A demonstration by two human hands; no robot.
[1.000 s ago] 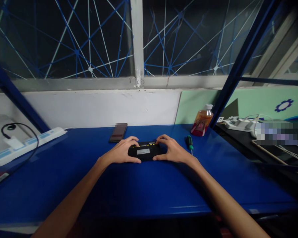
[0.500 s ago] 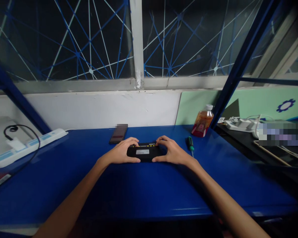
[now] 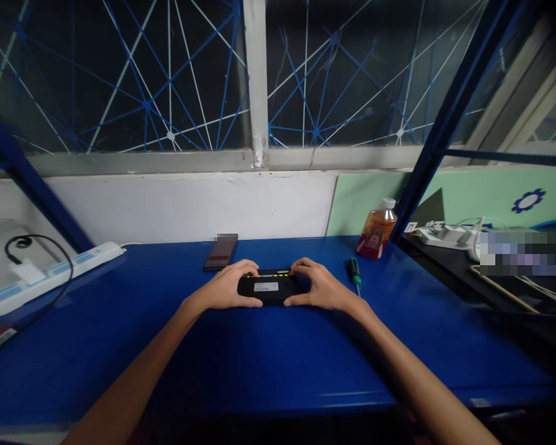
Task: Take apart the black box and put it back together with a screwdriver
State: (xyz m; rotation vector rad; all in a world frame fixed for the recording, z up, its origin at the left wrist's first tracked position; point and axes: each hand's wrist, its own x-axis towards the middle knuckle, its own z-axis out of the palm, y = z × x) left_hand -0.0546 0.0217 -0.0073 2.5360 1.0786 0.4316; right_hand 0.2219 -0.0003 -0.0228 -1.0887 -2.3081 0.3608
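A flat black box-shaped device (image 3: 273,293) with a white label and yellow marks along its far edge lies on the blue table (image 3: 278,358). My left hand (image 3: 229,285) grips its left end, thumb on the near side and fingers over the far edge. The right end is held the same way by my right hand (image 3: 319,284). Just right of that hand lies a screwdriver (image 3: 353,272) with a green and black handle. Behind my left hand rests a dark phone (image 3: 221,252). What exact kind of device I hold does not show.
A bottle of reddish-brown drink (image 3: 377,230) stands at the back right. On the left lies a white power strip (image 3: 50,278) with a black cable plugged in. Blue frame posts (image 3: 433,136) rise at both sides. Cables and adapters (image 3: 458,238) lie on a dark surface at right.
Both hands keep the same hold on the black device. The view has shifted very slightly; nothing else has visibly moved.
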